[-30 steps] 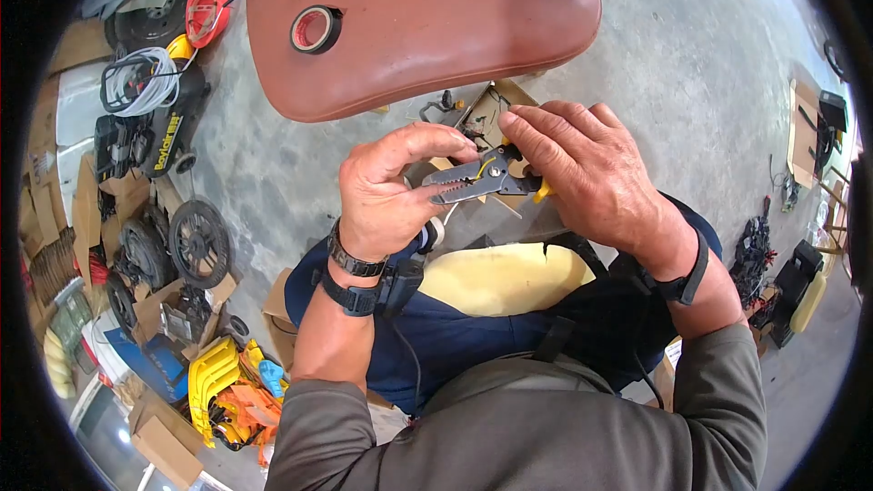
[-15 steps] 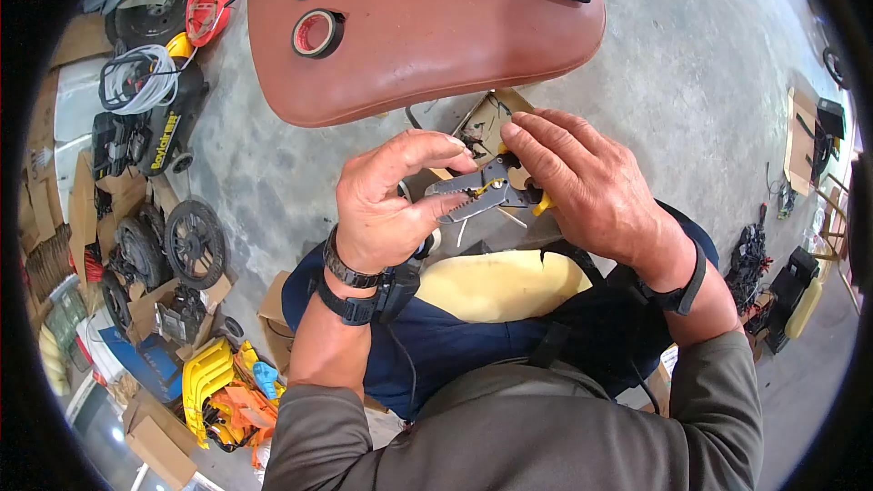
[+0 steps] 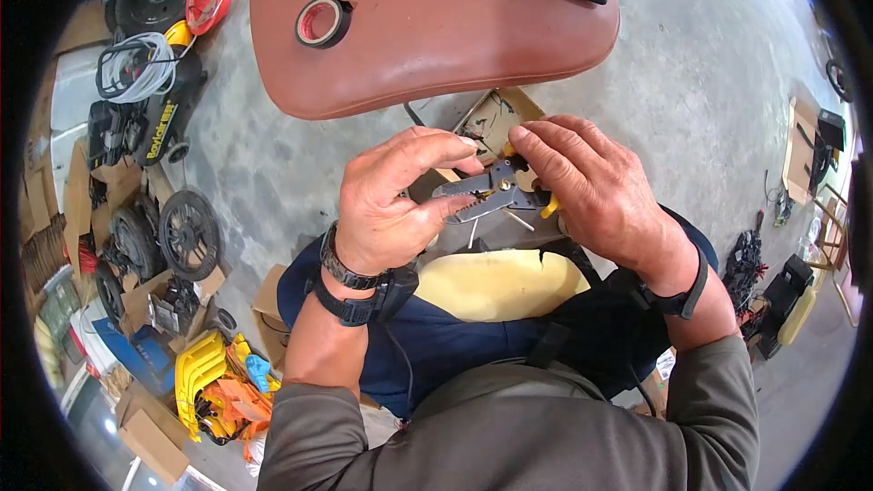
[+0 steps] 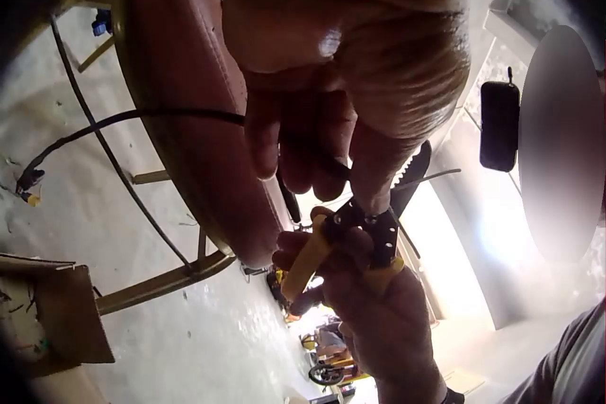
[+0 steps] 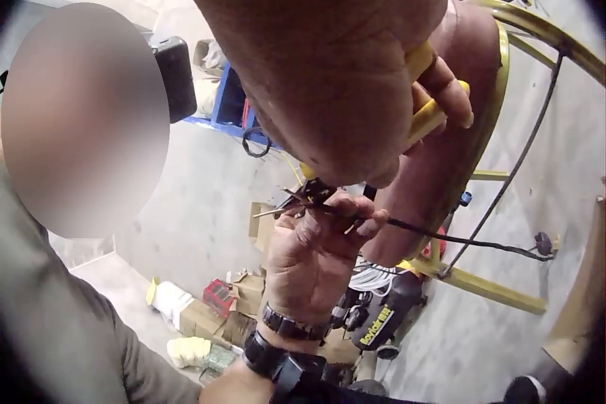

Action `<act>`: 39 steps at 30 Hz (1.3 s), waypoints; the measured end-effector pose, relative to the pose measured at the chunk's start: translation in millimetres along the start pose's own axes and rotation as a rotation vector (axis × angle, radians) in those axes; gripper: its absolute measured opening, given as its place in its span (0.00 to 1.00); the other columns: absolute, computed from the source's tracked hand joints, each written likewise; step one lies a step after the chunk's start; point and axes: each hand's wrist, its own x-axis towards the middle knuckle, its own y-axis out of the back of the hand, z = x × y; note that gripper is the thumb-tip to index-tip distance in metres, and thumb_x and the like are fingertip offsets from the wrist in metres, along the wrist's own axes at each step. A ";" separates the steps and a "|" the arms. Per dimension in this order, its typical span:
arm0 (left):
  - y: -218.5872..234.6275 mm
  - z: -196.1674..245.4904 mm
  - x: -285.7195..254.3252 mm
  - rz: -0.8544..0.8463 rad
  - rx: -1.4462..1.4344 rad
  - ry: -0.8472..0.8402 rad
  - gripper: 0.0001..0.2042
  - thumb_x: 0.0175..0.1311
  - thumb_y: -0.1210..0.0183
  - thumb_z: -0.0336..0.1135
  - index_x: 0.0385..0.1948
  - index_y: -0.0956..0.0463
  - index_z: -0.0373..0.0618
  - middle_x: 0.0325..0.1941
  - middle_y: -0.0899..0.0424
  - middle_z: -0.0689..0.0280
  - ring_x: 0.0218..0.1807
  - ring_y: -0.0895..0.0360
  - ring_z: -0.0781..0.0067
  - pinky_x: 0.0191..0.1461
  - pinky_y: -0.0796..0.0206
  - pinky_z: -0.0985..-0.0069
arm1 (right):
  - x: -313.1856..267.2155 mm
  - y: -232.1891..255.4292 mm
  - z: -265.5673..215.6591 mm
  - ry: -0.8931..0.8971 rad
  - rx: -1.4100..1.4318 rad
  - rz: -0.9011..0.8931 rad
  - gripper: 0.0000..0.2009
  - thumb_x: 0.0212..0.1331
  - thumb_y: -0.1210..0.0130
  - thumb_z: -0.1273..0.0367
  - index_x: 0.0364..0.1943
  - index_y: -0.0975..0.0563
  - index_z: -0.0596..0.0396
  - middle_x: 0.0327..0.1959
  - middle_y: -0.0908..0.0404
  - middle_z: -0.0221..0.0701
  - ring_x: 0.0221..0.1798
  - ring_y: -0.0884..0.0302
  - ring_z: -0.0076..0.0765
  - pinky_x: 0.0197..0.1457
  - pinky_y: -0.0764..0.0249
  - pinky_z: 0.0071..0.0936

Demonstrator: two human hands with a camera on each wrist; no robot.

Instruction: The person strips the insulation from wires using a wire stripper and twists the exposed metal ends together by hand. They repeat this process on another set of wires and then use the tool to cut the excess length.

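Yellow-handled, dark metal wire strippers (image 3: pixel 505 185) lie between the hands, near a red-brown padded seat (image 3: pixel 436 45). The right hand (image 3: pixel 605 200) curls round their handles, which stand apart; the toothed jaws are partly open. The left hand (image 3: pixel 386 200) holds a thin black cable (image 5: pixel 445 235) in a narrow pinch, thumb tip at the jaws.

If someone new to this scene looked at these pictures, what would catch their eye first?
Probably the yellow-handled wire tool at the centre, its handles gripped by the right hand and its jaws beside the thumb of the left hand. Next might come the big reddish-brown padded seat beyond the hands, with a roll of tape on it, and the bright yellow and orange pile on the left.
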 end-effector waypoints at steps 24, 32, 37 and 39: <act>-0.9 -1.7 -2.6 0.025 0.001 -0.016 0.24 0.45 0.28 0.16 0.48 0.21 0.37 0.37 0.13 0.58 0.42 0.14 0.65 0.48 0.23 0.71 | -0.4 -0.5 0.3 -0.024 0.042 -0.011 0.25 0.54 0.44 0.71 0.60 0.26 0.58 0.46 0.19 0.37 0.48 0.20 0.44 0.46 0.18 0.37; 0.9 -0.6 -4.9 0.025 -0.041 0.058 0.25 0.48 0.28 0.16 0.51 0.23 0.34 0.40 0.13 0.56 0.46 0.15 0.66 0.51 0.21 0.70 | 0.6 1.1 -2.9 -0.090 0.129 -0.102 0.28 0.45 0.39 0.78 0.58 0.25 0.62 0.41 0.18 0.41 0.42 0.18 0.48 0.43 0.20 0.40; -1.6 0.7 -5.5 0.044 -0.186 0.192 0.25 0.49 0.28 0.16 0.53 0.23 0.33 0.41 0.13 0.56 0.47 0.15 0.69 0.52 0.21 0.72 | -0.1 -1.1 -1.6 -0.090 0.201 -0.126 0.29 0.46 0.35 0.74 0.58 0.26 0.60 0.36 0.19 0.39 0.38 0.19 0.48 0.42 0.21 0.40; -1.7 1.1 -4.2 0.032 -0.162 0.197 0.25 0.50 0.28 0.17 0.53 0.23 0.33 0.42 0.13 0.56 0.47 0.15 0.70 0.52 0.22 0.74 | -1.2 -2.6 -1.5 -0.100 0.221 -0.128 0.29 0.46 0.35 0.74 0.58 0.26 0.61 0.36 0.19 0.40 0.38 0.19 0.49 0.42 0.21 0.41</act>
